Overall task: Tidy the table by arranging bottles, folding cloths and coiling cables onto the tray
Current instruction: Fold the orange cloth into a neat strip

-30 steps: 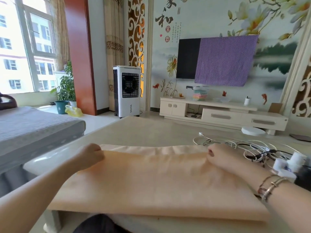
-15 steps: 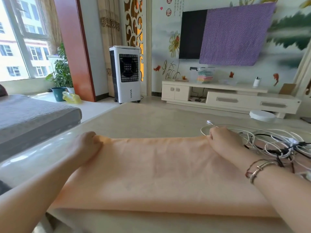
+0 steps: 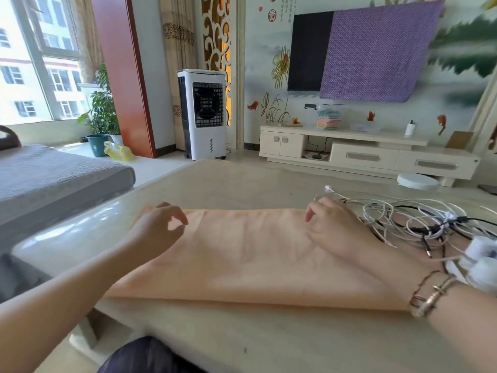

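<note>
The pale, glossy counter stood in a living room, with a low TV cabinet at 1 o'clock and an air cooler at 11 o'clock. A folded peach cloth lay flat across the counter's middle. The left hand and right hand hovered over its far corners, fingers loosely curled, gripping nothing. Tangled cables lay at 3 o'clock, touching the cloth.

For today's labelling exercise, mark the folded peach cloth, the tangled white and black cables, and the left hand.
folded peach cloth [image 3: 250, 254], head view, bare middle.
tangled white and black cables [image 3: 419, 224], head view, tangle's centre.
left hand [image 3: 158, 227], head view, back.
</note>
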Demonstrator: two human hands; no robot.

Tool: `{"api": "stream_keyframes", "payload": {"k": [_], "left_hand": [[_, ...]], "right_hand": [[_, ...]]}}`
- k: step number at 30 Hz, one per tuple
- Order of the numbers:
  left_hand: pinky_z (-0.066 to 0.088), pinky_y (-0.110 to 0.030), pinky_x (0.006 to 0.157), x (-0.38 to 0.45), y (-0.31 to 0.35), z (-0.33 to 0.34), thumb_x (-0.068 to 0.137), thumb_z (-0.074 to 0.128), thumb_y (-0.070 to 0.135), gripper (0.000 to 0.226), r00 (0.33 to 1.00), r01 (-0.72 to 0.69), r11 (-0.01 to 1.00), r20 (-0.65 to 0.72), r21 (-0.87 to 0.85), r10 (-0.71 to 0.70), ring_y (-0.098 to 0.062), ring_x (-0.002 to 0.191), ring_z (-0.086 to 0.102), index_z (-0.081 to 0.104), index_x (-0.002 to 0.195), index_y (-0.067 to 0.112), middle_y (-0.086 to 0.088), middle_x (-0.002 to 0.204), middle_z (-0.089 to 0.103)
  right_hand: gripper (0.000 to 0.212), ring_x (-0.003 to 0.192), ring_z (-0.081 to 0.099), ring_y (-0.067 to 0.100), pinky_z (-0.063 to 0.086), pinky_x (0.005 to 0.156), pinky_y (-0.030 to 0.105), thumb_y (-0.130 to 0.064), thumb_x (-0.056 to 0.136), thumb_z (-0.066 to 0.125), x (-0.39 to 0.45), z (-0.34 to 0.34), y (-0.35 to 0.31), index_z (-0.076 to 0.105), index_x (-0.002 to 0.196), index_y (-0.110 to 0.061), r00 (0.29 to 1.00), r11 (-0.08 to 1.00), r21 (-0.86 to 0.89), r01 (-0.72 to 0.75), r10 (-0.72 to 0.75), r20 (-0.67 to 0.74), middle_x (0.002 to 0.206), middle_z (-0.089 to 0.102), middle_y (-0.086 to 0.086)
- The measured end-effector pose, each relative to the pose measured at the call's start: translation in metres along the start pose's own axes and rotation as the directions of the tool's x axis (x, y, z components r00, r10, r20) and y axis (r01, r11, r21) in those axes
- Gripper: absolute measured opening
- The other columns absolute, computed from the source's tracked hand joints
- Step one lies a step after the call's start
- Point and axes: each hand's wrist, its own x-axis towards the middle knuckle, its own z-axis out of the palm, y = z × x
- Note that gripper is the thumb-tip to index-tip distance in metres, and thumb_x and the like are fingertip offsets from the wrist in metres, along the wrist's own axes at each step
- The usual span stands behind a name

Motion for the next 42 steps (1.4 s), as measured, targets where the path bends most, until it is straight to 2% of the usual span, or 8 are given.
{"api": "stream_keyframes", "payload": {"k": [3, 6, 9, 16, 23, 29, 34, 42], "left_hand": [[0.046, -0.012, 0.070, -0.034, 0.026, -0.011, 0.086, 0.069, 0.025, 0.012, 0.966, -0.193, 0.967, 0.142, -0.168, 0.217, -0.003, 0.080, 0.062, 0.065, 0.083, 0.037, 0.015, 0.090, 0.064], [0.052, -0.018, 0.075, -0.060, 0.043, -0.022, 0.080, 0.070, 0.044, 0.018, 0.897, -0.233, 0.918, 0.294, -0.321, 0.331, -0.003, 0.083, 0.064, 0.066, 0.096, 0.037, 0.018, 0.092, 0.066], [0.049, -0.020, 0.081, -0.072, 0.040, -0.029, 0.078, 0.065, 0.058, 0.030, 0.841, -0.372, 0.921, 0.378, -0.113, 0.387, 0.004, 0.092, 0.057, 0.060, 0.104, 0.045, 0.026, 0.101, 0.059], [0.043, -0.026, 0.092, -0.083, 0.038, -0.055, 0.084, 0.050, 0.028, 0.047, 0.799, -0.506, 0.793, 0.532, 0.339, 0.282, -0.004, 0.115, 0.049, 0.046, 0.127, 0.047, 0.024, 0.126, 0.047], [0.046, -0.029, 0.086, -0.080, 0.044, -0.072, 0.089, 0.044, 0.016, 0.029, 0.924, -0.231, 0.896, 0.374, 0.379, 0.080, -0.015, 0.099, 0.057, 0.064, 0.107, 0.027, 0.006, 0.108, 0.061], [0.033, -0.029, 0.061, -0.066, 0.031, -0.079, 0.080, 0.046, 0.016, 0.016, 0.876, -0.145, 0.949, 0.482, 0.280, -0.008, -0.014, 0.063, 0.040, 0.043, 0.064, 0.015, -0.001, 0.069, 0.046], [0.044, -0.034, 0.077, -0.047, 0.016, -0.059, 0.089, 0.051, 0.027, 0.020, 0.926, -0.064, 0.957, 0.374, 0.282, -0.048, -0.019, 0.086, 0.055, 0.063, 0.088, 0.010, -0.004, 0.094, 0.061], [0.040, -0.031, 0.081, -0.008, -0.005, -0.016, 0.090, 0.048, 0.035, 0.006, 0.951, -0.028, 0.956, 0.304, 0.292, -0.065, -0.015, 0.097, 0.045, 0.047, 0.085, 0.031, 0.009, 0.098, 0.045]], "right_hand": [[0.020, 0.104, 0.045, 0.008, 0.038, 0.095, 0.027, -0.039, 0.083, 0.064, -0.039, -0.015, -0.016, 0.054, 0.094, -0.027, 0.983, 0.972, 0.188, 0.143, -0.162, 0.090, 0.105, 0.053, -0.008], [0.025, 0.095, 0.047, -0.001, 0.038, 0.087, 0.016, -0.047, 0.081, 0.067, -0.070, -0.032, -0.023, 0.056, 0.098, -0.031, 0.914, 0.930, 0.277, 0.240, -0.312, 0.257, 0.102, 0.054, -0.016], [0.030, 0.100, 0.048, 0.004, 0.038, 0.085, 0.017, -0.039, 0.083, 0.065, -0.089, -0.041, -0.024, 0.054, 0.108, -0.028, 0.881, 0.937, 0.157, 0.312, -0.348, 0.322, 0.107, 0.053, -0.014], [0.039, 0.114, 0.051, 0.024, 0.030, 0.070, 0.030, -0.001, 0.085, 0.041, -0.112, -0.048, -0.026, 0.046, 0.120, -0.019, 0.927, 0.918, -0.315, 0.240, -0.122, 0.354, 0.125, 0.051, -0.001], [0.016, 0.093, 0.057, 0.024, 0.032, 0.058, 0.029, -0.010, 0.084, 0.043, -0.095, -0.060, -0.025, 0.051, 0.085, -0.023, 0.941, 0.990, -0.144, -0.008, 0.056, 0.335, 0.088, 0.057, -0.001], [0.016, 0.074, 0.049, 0.012, 0.033, 0.057, 0.024, -0.014, 0.082, 0.050, -0.077, -0.075, -0.025, 0.048, 0.071, -0.024, 0.875, 0.995, 0.016, -0.103, 0.083, 0.477, 0.074, 0.052, -0.009], [0.005, 0.084, 0.057, 0.020, 0.035, 0.060, 0.029, -0.020, 0.082, 0.051, -0.062, -0.051, -0.013, 0.055, 0.078, -0.019, 0.908, 0.984, -0.087, -0.158, 0.180, 0.379, 0.088, 0.064, 0.001], [0.008, 0.086, 0.052, 0.022, 0.026, 0.049, 0.024, -0.013, 0.084, 0.045, -0.038, -0.021, 0.003, 0.050, 0.086, -0.019, 0.924, 0.938, -0.264, -0.227, 0.293, 0.247, 0.091, 0.056, 0.002]]}}
